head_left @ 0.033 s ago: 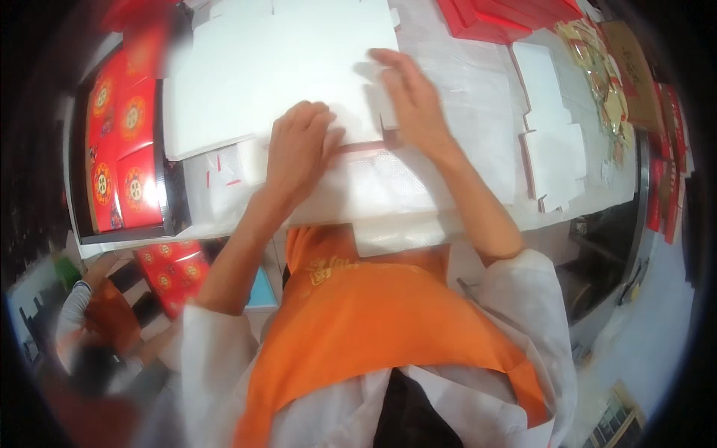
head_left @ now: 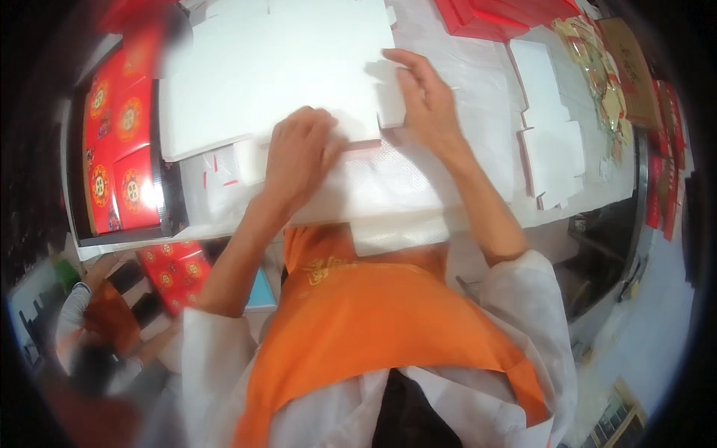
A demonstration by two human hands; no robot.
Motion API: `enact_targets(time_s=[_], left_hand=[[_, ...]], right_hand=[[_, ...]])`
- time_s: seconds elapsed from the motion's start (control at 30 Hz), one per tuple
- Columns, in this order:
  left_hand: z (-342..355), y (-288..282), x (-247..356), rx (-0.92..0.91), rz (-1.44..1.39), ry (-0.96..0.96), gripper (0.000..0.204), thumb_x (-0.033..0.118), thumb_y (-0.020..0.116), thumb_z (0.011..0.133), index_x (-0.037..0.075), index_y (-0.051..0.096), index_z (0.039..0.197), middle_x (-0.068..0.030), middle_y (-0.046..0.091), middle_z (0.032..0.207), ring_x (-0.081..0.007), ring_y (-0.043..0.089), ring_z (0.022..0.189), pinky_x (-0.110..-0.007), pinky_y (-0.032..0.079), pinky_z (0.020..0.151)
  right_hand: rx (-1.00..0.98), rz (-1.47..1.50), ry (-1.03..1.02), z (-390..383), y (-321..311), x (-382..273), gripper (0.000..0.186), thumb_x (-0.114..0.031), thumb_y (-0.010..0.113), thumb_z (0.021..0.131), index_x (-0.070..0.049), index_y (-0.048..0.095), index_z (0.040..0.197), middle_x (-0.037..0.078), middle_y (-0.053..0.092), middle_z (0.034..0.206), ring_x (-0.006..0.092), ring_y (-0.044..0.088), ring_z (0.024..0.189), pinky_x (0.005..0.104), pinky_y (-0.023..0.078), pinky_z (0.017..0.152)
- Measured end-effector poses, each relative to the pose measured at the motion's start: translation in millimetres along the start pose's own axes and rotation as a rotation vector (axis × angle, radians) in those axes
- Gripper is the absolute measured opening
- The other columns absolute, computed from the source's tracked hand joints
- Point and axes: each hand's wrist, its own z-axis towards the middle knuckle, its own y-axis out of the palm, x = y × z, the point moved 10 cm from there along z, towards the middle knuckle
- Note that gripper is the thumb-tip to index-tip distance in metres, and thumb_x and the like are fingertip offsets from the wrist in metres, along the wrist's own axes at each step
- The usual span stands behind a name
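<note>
A large white flat cardboard box blank [head_left: 269, 82] with notched edges lies on the table in front of me. My left hand [head_left: 302, 153] is at its near edge, with fingers curled over the board and the thumb beside the edge. Beside the board's right edge, my right hand [head_left: 429, 101] is held with thumb and fingers apart, and its fingertips point left over or close to a side flap [head_left: 390, 108]. Whether those fingertips touch the card cannot be told. A thin reddish edge shows below the board near my left hand.
At the left, a black-edged tray [head_left: 170, 201] holds red patterned boxes [head_left: 127, 119]. Red boxes [head_left: 493, 19] stand far right, near another white cut cardboard piece [head_left: 549, 127] and wrapped packets [head_left: 597, 71]. A co-worker [head_left: 104, 321] is low at the left, beside red patterned boxes [head_left: 175, 272].
My right hand has shifted slightly right, away from the board's edge. My left hand has moved a little toward me.
</note>
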Motion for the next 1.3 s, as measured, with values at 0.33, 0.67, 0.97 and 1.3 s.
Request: enact_targets(time_s=[0.33,0.67,0.97,1.3], left_hand=[[-17.2,-4.3,28.9,0.044,0.020,0.249,0.023,0.006,0.061,0.067,0.005,0.056,0.090,-0.0073,0.056,0.095,-0.0259,0.054,0.091,-0.036,0.043,0.076],[-29.4,-10.1,31.1,0.043,-0.024,0.235,0.024,0.004,0.061,0.066,0.000,0.056,0.090,-0.0116,0.056,0.092,-0.0279,0.055,0.089,-0.037,0.045,0.073],[-30.7,-0.5,25.7,0.006,-0.071,0.266,0.027,0.004,0.061,0.065,0.000,0.057,0.091,-0.0125,0.057,0.092,-0.0279,0.056,0.087,-0.036,0.046,0.072],[-29.6,0.2,26.5,-0.006,-0.167,0.304,0.034,0.004,0.058,0.060,0.000,0.057,0.093,-0.0137,0.057,0.094,-0.0288,0.056,0.088,-0.037,0.047,0.072]], right_hand=[[-0.182,-0.669,-0.535,-48.0,9.0,-17.8,0.039,0.000,0.062,0.066,-0.005,0.055,0.104,0.007,0.053,0.110,0.0247,0.047,0.109,0.0377,0.038,0.091],[-0.202,-0.633,-0.625,-63.5,19.7,-22.6,0.033,-0.008,0.068,0.065,-0.005,0.057,0.095,0.008,0.054,0.100,0.0244,0.052,0.096,0.0368,0.043,0.079],[-0.231,-0.360,-0.169,-45.1,15.4,2.7,0.021,-0.011,0.065,0.075,-0.003,0.058,0.093,0.009,0.057,0.090,0.0243,0.056,0.076,0.0308,0.047,0.066],[-0.393,-0.054,0.537,-34.8,17.8,72.5,0.016,-0.015,0.062,0.080,-0.002,0.056,0.088,0.003,0.058,0.081,0.0087,0.054,0.071,0.0210,0.044,0.063]])
